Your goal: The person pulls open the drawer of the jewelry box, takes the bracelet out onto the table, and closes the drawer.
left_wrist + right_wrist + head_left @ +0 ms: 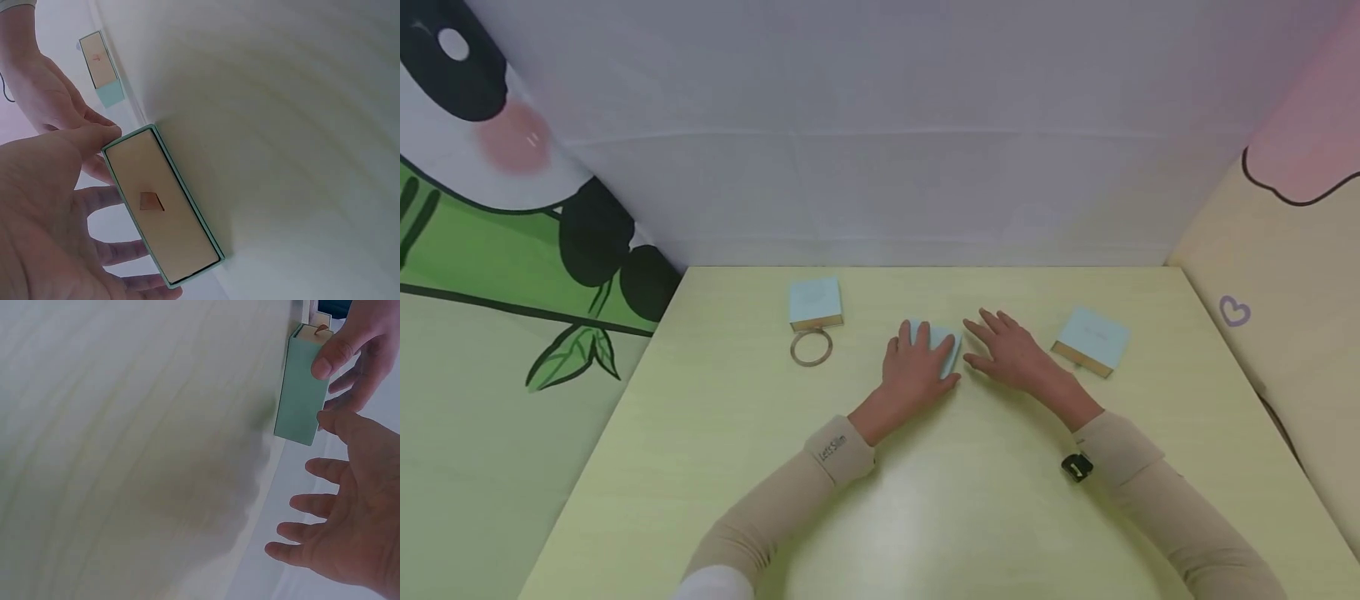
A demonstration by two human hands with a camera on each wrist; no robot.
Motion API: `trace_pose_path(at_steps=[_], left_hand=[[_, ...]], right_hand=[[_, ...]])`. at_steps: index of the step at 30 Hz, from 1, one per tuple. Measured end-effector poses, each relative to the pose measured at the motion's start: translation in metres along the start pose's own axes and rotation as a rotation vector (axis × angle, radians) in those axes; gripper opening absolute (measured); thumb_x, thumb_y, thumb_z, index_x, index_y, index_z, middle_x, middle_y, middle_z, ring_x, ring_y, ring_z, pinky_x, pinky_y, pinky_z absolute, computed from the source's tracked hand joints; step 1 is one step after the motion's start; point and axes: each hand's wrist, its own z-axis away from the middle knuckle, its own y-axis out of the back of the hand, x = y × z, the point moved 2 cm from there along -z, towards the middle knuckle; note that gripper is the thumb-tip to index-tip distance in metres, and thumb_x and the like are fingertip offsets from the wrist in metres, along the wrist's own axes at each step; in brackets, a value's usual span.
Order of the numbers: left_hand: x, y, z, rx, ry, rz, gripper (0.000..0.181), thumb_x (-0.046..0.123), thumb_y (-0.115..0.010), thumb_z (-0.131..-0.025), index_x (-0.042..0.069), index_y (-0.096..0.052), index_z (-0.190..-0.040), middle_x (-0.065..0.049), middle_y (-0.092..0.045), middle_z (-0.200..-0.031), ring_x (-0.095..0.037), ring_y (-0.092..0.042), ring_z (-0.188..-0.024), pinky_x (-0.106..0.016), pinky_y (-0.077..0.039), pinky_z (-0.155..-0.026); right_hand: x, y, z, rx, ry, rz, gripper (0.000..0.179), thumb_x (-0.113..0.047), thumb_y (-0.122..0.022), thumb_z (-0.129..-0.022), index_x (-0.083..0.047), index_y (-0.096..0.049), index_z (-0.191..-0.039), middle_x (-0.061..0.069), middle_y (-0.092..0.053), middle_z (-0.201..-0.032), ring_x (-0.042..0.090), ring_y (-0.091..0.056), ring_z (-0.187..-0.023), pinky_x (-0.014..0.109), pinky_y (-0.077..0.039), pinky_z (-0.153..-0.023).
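My left hand (917, 367) holds a small pale blue drawer box (938, 335) near the middle of the table. In the left wrist view the tan drawer front (172, 237) shows, with a short reddish ribbon tab (149, 200). Several fingers lie over the box, and the thumb (330, 361) is against its side in the right wrist view. Just right of the box, my right hand (1011, 354) is spread with its fingers apart and holds nothing. Its thumb (340, 422) overlaps the box's edge in the right wrist view.
Another pale blue box (815, 298) stands at the back left, with a thin brown ring (811, 364) in front of it. A third box (1093, 337) sits turned at an angle on the right. The table (880, 533) meets a pale back wall (887, 192).
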Motion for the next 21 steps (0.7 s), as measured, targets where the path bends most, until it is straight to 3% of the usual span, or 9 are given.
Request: trace_pose_path(at_steps=[7,15,21], left_hand=[[-0.001,0.002,0.001,0.02,-0.014,-0.051,0.062,0.061,-0.055,-0.098,0.036,-0.045,-0.154,-0.015,-0.044,-0.146,-0.041,-0.038,-0.136,-0.051,-0.044,-0.107],[-0.005,0.002,-0.001,0.063,-0.055,-0.052,0.055,0.049,-0.062,-0.099,0.035,-0.049,-0.151,-0.012,-0.051,-0.135,-0.034,-0.047,-0.116,-0.044,-0.049,-0.091],[-0.011,0.005,-0.002,0.032,-0.084,-0.015,0.054,0.036,-0.068,-0.097,0.035,-0.05,-0.148,-0.012,-0.05,-0.138,-0.035,-0.049,-0.117,-0.044,-0.05,-0.09]], right_hand=[[0.001,0.001,-0.002,-0.008,-0.001,0.024,0.066,-0.038,-0.057,-0.103,-0.004,-0.038,-0.156,0.03,-0.03,-0.16,0.054,-0.026,-0.146,0.068,-0.029,-0.114],[0.005,0.001,-0.001,0.001,-0.015,0.035,0.068,-0.042,-0.056,-0.103,-0.003,-0.038,-0.156,0.03,-0.032,-0.159,0.053,-0.029,-0.145,0.065,-0.029,-0.115],[0.006,0.0,-0.002,0.0,-0.023,0.038,0.06,-0.031,-0.056,-0.105,0.005,-0.042,-0.151,0.029,-0.04,-0.155,0.049,-0.037,-0.142,0.061,-0.033,-0.115]])
